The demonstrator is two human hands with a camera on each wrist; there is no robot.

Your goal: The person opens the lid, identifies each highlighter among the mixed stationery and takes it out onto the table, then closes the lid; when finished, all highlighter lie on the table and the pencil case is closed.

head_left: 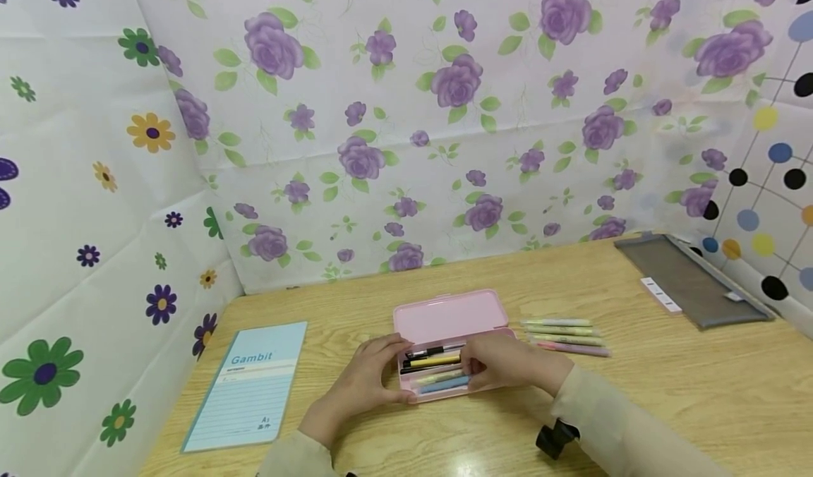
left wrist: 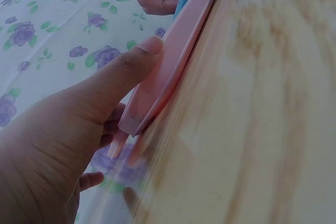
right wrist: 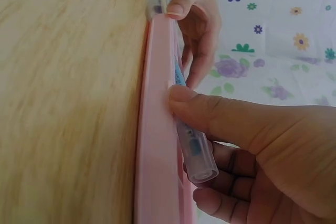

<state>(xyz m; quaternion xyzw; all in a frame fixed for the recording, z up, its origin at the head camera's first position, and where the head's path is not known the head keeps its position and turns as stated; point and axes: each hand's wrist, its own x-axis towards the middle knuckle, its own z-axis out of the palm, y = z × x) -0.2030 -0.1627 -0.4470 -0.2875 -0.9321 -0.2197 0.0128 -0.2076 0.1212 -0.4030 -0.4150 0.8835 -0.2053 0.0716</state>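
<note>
A pink pencil case (head_left: 452, 316) lies on the table with its lid folded back. At its left end my left hand (head_left: 363, 377) holds it, the thumb on the front wall and the fingers toward the back corner. Over the case's right part, my right hand (head_left: 506, 361) pinches a blue highlighter (head_left: 438, 386) that lies along the front compartment. Its clear end (right wrist: 199, 161) sticks out past the thumb in the right wrist view. Behind it in the case are a pale yellow highlighter (head_left: 438, 377), a yellow-barrelled pen (head_left: 435, 360) and a black pen (head_left: 425, 353).
Right of the case lies a row of several highlighters (head_left: 565, 340), mostly yellow with a pink one in front. A light blue notebook (head_left: 254, 385) is at the left. A grey mesh pouch (head_left: 699, 286) and a small white-and-pink strip (head_left: 661, 295) lie at the far right.
</note>
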